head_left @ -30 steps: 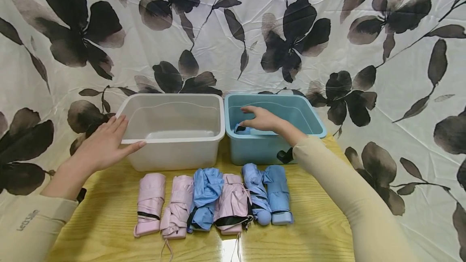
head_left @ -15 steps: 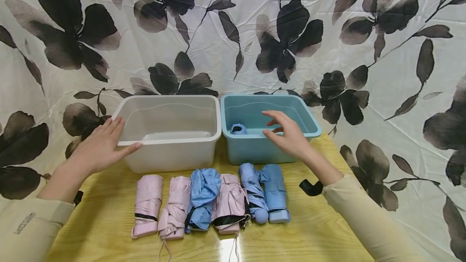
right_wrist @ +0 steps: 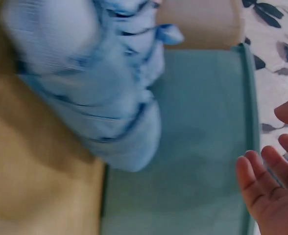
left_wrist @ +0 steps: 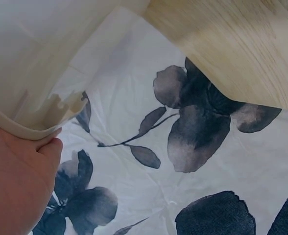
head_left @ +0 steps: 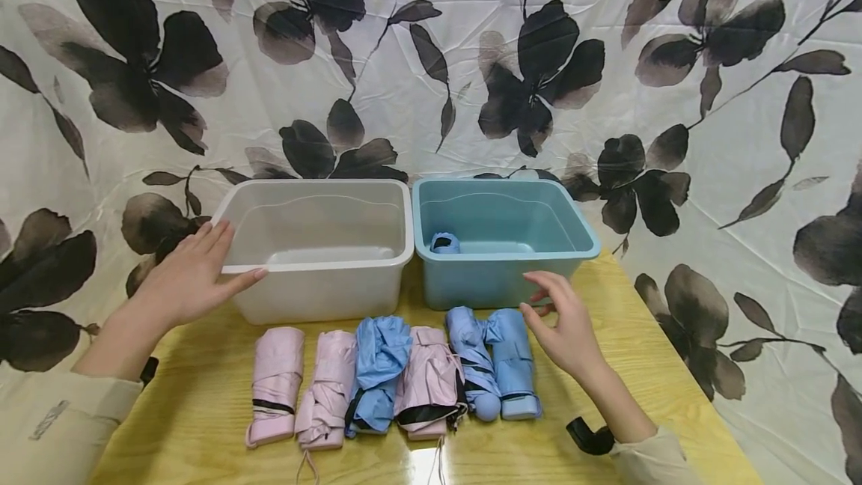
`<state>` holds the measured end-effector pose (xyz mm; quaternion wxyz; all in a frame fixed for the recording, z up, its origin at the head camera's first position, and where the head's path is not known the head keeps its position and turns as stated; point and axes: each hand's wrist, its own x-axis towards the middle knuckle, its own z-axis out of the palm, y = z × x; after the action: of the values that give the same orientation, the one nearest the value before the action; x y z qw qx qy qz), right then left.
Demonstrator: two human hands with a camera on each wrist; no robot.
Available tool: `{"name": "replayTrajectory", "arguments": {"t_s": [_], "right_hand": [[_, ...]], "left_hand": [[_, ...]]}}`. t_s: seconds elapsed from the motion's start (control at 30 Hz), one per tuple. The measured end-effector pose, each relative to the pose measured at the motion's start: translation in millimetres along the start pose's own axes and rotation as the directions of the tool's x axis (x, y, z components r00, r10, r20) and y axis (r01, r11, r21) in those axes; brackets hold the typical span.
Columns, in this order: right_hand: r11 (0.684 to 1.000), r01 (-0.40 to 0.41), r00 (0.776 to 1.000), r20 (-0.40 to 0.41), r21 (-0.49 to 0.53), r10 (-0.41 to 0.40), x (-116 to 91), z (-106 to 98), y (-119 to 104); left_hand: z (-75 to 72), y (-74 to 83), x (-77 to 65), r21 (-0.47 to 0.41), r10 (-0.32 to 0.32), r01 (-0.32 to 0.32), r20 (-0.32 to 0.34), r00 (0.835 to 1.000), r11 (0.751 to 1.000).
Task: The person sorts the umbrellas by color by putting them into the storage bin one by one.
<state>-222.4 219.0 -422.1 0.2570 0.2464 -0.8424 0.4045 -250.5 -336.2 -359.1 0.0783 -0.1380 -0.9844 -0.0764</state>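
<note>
My left hand (head_left: pixel 178 283) rests with straight fingers on the left rim of the pale grey bin (head_left: pixel 323 268); the left wrist view shows it right at that rim. In the head view my right hand (head_left: pixel 566 328) holds nothing, fingers loosely bent, in front of the teal bin (head_left: pixel 505 275). Just left of it lies a folded blue umbrella (head_left: pixel 515 365), beside a second blue umbrella (head_left: pixel 474 361). Further left in the row are a pink umbrella (head_left: pixel 429 365), a crumpled blue umbrella (head_left: pixel 379 365) and two more pink ones. One blue umbrella (head_left: pixel 445 243) lies inside the teal bin.
Both bins stand side by side at the back of the wooden table (head_left: pixel 552 440). A floral cloth (head_left: pixel 431 81) hangs behind them. Thin cords trail from two pink umbrellas toward the front. The table's right edge slants past my right arm.
My right hand has drawn back out of the teal bin, toward the front and right, to beside the rightmost blue umbrella. My left hand has stayed on the grey bin's rim.
</note>
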Motion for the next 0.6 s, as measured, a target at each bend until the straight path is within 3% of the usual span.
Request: {"name": "replayTrajectory", "arguments": {"t_s": [0.1, 0.2, 0.4, 0.6], "right_hand": [[0.995, -0.071, 0.993, 0.086, -0.071, 0.077, -15, 3, 4], [0.976, -0.12, 0.967, 0.201, -0.181, 0.156, -27, 8, 8], [0.921, -0.142, 0.892, 0.356, -0.363, 0.277, -38, 16, 12], [0.896, -0.26, 0.802, 0.437, -0.359, 0.408, -37, 25, 14]], "left_hand": [[-0.7, 1.0, 0.7, 0.007, -0.001, 0.001, 0.001, 1.0, 1.0], [-2.0, 0.8, 1.0, 0.017, -0.01, 0.01, 0.014, 1.0, 1.0], [-2.0, -0.1, 0.2, 0.025, -0.018, 0.017, 0.025, 1.0, 1.0], [-1.6, 0.8, -0.5, 0.018, -0.02, 0.02, 0.018, 1.0, 1.0]]}}
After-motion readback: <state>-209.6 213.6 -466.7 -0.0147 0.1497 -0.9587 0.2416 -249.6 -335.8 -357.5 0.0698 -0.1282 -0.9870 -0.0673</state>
